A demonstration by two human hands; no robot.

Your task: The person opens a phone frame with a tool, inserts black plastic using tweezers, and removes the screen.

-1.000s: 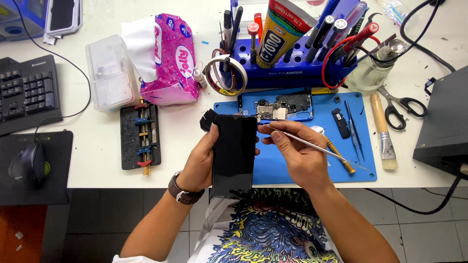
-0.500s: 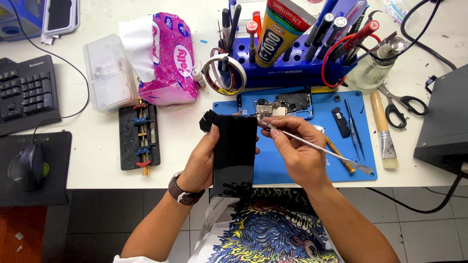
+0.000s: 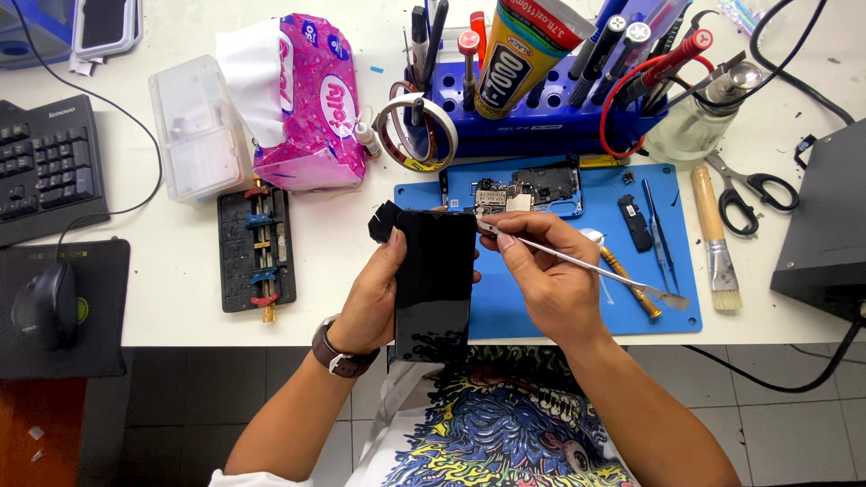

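- Left hand (image 3: 374, 293) — closed around the left edge of a black phone screen (image 3: 435, 284), thumb on the front face; the screen is held upright above the counter's (image 3: 343, 298) near edge, its top end level with the blue mat (image 3: 541, 307).
- Right hand (image 3: 550, 271) — fingers pinched shut on a thin metal pry tool (image 3: 577, 263), gripped like a pen, with the flat tail of the tool trailing out to the right over the mat.
- Change over the last second — the tool's tip has crept left and now sits at the upper right corner of the screen, touching or just beside its edge; the left hand's hold looks unchanged. Judged from this, the work has come to the top corner of the panel, with the tool set to work along that edge.
- Small black piece (image 3: 385, 222) — sticks out at the screen's upper left corner, above the left thumb; whether it is attached cannot be told.
- Opened phone body (image 3: 528, 189) — lies on the mat just beyond the hands, its circuit board showing.
- Around the mat — a blue tool rack (image 3: 541, 126) behind, a roll of tape (image 3: 415, 133), a pink tissue pack (image 3: 307, 108), a black clamp jig (image 3: 259, 248) to the left, a brush (image 3: 713, 239) and scissors (image 3: 749, 194) to the right.
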